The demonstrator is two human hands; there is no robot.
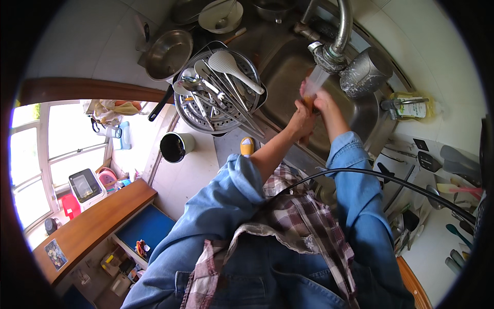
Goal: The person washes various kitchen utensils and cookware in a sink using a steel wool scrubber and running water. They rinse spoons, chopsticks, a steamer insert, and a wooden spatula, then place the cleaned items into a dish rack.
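My left hand (301,120) and my right hand (324,101) meet over the steel sink (283,73), under running water (317,79) from the tap (331,56). Both close around a long orange-brown object (308,102); fingers and water hide much of it, so its kind is unclear. My right fingers are partly behind the stream. Left of the sink, a round perforated steel tray (189,120) holds several spoons, chopsticks and a white rice paddle (225,63).
A steel pan (170,54) with a black handle and a pale bowl (227,21) stand beyond the tray. A grey metal cylinder (364,73) adjoins the tap; a soap bottle (415,106) is right. A bin (181,146) stands on the floor. A black cable (366,172) crosses my right sleeve.
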